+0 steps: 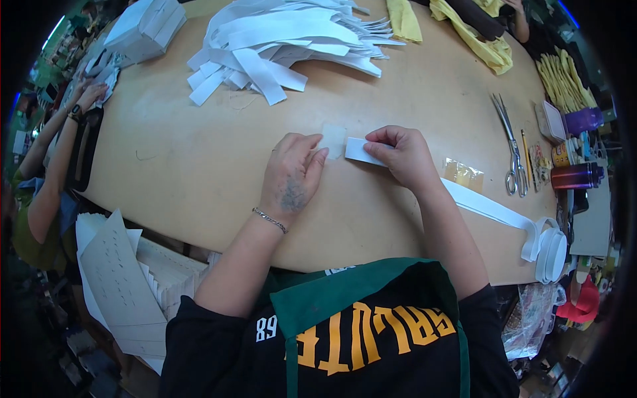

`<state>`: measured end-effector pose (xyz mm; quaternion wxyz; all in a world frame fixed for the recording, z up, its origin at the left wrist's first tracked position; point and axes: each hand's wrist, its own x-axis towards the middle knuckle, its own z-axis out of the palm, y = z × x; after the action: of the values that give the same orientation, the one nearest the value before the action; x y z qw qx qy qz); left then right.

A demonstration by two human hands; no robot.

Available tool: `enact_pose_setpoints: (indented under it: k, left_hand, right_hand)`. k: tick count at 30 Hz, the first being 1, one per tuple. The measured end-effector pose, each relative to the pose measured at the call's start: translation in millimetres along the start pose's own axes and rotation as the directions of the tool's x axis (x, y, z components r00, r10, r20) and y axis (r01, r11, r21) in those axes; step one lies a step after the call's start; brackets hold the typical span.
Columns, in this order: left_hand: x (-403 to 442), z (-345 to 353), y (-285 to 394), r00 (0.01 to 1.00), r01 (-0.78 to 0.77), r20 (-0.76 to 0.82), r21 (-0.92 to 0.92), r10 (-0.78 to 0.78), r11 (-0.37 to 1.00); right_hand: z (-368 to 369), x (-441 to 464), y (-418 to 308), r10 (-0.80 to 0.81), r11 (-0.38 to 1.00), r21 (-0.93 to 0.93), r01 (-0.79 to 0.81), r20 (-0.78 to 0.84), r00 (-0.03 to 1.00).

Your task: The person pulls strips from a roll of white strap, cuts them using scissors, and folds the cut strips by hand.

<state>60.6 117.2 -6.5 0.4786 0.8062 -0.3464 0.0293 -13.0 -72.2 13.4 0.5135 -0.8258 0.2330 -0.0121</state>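
Note:
My left hand point(293, 169) is closed, thumb and fingers pinching the left edge of a small translucent rectangle point(335, 140) at the table's middle. Just to its right, my right hand point(401, 154) grips the end of a flat white elastic band point(357, 152) between thumb and fingers. The band's end lies close to the rectangle; whether they touch I cannot tell. Past my right forearm the band point(488, 204) runs across the table to its roll point(552, 255) at the right edge.
Cut white strips point(285, 40) are heaped at the back. Scissors point(512, 149), a pencil point(527, 154) and a clear packet point(463, 174) lie to the right, near a purple tumbler point(576, 176). Paper sheets point(123, 278) are stacked lower left. Other people's hands point(89, 93) work at the left.

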Motion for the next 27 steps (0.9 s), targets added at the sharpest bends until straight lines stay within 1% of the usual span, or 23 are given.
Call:
enact_pose_setpoints:
  k: [1, 2, 4, 7, 8, 10, 14, 17, 23, 27]
  left_hand:
    - [-1, -2, -3, 0.997, -0.075, 0.019, 0.083, 0.074, 0.994]
    - [-1, -2, -3, 0.992, -0.122, 0.04, 0.124, 0.118, 0.985]
    - [0, 4, 1, 0.975, -0.218, 0.089, 0.198, 0.204, 0.956]
    - [-1, 14, 1, 0.963, -0.264, 0.125, 0.246, 0.24, 0.932]
    - [-1, 16, 1, 0.962, -0.27, 0.125, 0.29, 0.243, 0.918]
    - [-3, 17, 2, 0.961, -0.277, 0.126, 0.379, 0.248, 0.883]
    - [-5, 19, 0, 0.958, -0.286, 0.142, 0.406, 0.249, 0.868]
    - [-4, 18, -1, 0.955, -0.297, 0.136, 0.399, 0.265, 0.867]
    - [-4, 17, -1, 0.954, -0.298, 0.151, 0.388, 0.259, 0.872]
    - [-4, 16, -1, 0.953, -0.301, 0.159, 0.39, 0.258, 0.87]
  right_hand:
    - [2, 3, 1, 0.0, 0.999, -0.049, -0.001, -0.01, 1.0]
    - [4, 6, 1, -0.002, 0.995, -0.099, 0.0, -0.022, 1.0]
    - [6, 7, -1, -0.022, 0.994, -0.104, 0.019, -0.03, 0.999]
    - [9, 6, 0, -0.044, 0.994, -0.101, 0.041, -0.027, 0.999]
    - [10, 5, 1, -0.05, 0.994, -0.098, 0.048, -0.023, 0.998]
    - [12, 2, -3, -0.13, 0.97, -0.208, 0.126, -0.008, 0.991]
    - [14, -3, -9, -0.259, 0.881, -0.404, 0.247, 0.025, 0.965]
    - [16, -4, -10, -0.302, 0.85, -0.448, 0.277, 0.017, 0.953]
    - [14, -1, -13, -0.303, 0.843, -0.449, 0.298, 0.062, 0.951]
    - [14, 0, -13, -0.328, 0.823, -0.469, 0.319, 0.065, 0.942]
